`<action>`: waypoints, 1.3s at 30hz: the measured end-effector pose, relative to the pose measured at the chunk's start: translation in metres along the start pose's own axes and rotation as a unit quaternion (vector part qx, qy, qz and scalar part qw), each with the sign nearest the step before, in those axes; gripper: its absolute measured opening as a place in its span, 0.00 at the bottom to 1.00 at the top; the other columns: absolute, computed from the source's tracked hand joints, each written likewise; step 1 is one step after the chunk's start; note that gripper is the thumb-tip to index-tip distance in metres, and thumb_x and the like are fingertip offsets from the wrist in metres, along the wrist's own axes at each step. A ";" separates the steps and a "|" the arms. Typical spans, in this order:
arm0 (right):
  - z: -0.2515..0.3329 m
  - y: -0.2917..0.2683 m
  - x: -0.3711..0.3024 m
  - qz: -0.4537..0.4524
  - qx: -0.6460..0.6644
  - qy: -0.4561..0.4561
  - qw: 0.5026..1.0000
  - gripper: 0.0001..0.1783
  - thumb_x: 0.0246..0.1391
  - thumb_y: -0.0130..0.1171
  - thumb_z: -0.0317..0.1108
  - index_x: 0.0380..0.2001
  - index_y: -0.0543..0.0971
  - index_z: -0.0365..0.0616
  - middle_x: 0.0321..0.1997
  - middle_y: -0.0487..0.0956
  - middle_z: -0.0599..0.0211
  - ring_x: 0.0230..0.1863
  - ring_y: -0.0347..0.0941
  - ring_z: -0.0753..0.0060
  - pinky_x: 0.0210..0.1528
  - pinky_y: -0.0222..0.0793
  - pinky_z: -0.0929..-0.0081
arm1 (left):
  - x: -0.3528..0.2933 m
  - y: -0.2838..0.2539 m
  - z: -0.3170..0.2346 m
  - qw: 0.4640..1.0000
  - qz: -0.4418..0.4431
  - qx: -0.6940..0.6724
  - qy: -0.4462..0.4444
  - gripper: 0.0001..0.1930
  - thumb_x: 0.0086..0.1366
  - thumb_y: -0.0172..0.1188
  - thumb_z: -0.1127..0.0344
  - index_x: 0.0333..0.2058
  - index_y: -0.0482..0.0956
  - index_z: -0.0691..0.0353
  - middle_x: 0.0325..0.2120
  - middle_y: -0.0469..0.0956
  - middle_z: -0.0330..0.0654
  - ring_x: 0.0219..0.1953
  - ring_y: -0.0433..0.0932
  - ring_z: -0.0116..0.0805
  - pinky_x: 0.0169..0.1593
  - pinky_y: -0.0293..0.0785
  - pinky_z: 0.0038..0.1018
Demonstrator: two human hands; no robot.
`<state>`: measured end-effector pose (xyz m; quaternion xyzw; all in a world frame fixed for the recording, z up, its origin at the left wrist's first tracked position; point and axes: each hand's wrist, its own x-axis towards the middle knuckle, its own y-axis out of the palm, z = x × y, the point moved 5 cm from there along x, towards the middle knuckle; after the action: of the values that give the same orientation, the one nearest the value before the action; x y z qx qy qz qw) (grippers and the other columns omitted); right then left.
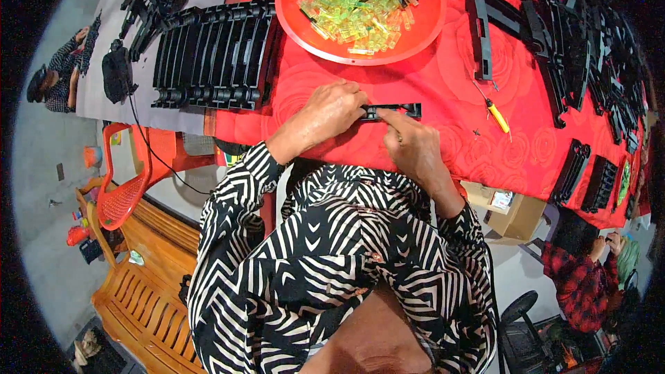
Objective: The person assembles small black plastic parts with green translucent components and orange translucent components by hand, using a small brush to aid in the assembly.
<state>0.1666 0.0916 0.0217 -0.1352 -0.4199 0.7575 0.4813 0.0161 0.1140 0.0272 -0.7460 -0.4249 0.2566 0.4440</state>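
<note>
A narrow black plastic part lies on the red cloth close to the table's near edge. My left hand is closed round its left end, with the fingertips partly hidden. From the right, my right hand presses a bent index finger onto the middle of the part, its other fingers curled under. Just beyond stands a round red tray heaped with yellow-green translucent pieces and black pieces. To the right of my right hand lies a yellow-handled screwdriver.
Stacked long black parts stand at the left. More black parts pile up at the right, beside one long frame. A cable hangs at left near a red chair. Other people sit far left and lower right.
</note>
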 end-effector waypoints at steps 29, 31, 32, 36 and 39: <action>-0.036 0.021 0.043 -0.274 0.597 0.137 0.742 0.15 0.49 0.39 0.26 0.33 0.74 0.31 0.18 0.67 0.69 0.14 0.60 0.80 0.16 0.62 0.80 | 0.000 0.014 0.021 0.967 -0.059 -0.188 -0.161 0.08 0.48 0.64 0.66 0.22 0.75 0.64 0.21 0.72 0.46 0.30 0.73 0.46 0.34 0.66 0.39; -0.035 0.022 0.044 -0.275 0.585 0.146 0.749 0.14 0.49 0.38 0.26 0.32 0.74 0.32 0.17 0.67 0.69 0.13 0.60 0.79 0.16 0.62 0.79 | -0.001 0.015 0.022 0.967 -0.062 -0.194 -0.156 0.08 0.48 0.64 0.67 0.22 0.75 0.64 0.20 0.72 0.46 0.30 0.72 0.46 0.34 0.66 0.39; -0.036 0.024 0.044 -0.282 0.584 0.157 0.745 0.15 0.47 0.39 0.26 0.30 0.76 0.33 0.17 0.67 0.73 0.15 0.58 0.83 0.17 0.56 0.81 | -0.001 0.016 0.023 0.966 -0.065 -0.199 -0.151 0.08 0.48 0.64 0.67 0.22 0.75 0.64 0.20 0.72 0.46 0.29 0.72 0.46 0.34 0.66 0.39; -0.034 0.021 0.043 -0.283 0.551 0.183 0.763 0.15 0.44 0.40 0.27 0.27 0.78 0.36 0.18 0.68 0.77 0.17 0.56 0.87 0.20 0.51 0.83 | -0.001 0.019 0.025 0.964 -0.069 -0.216 -0.141 0.08 0.47 0.64 0.69 0.22 0.75 0.65 0.20 0.71 0.46 0.29 0.72 0.46 0.34 0.66 0.38; -0.036 0.025 0.044 -0.273 0.543 0.184 0.773 0.15 0.44 0.40 0.27 0.26 0.78 0.37 0.18 0.69 0.76 0.18 0.57 0.87 0.20 0.51 0.83 | 0.000 0.020 0.026 0.962 -0.054 -0.230 -0.136 0.06 0.47 0.64 0.74 0.24 0.76 0.65 0.20 0.72 0.44 0.28 0.73 0.39 0.34 0.68 0.32</action>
<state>0.1514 0.1420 -0.0109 0.1320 0.1383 0.6571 0.7291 0.0049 0.1209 -0.0023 -0.7620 -0.5682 0.2268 0.2120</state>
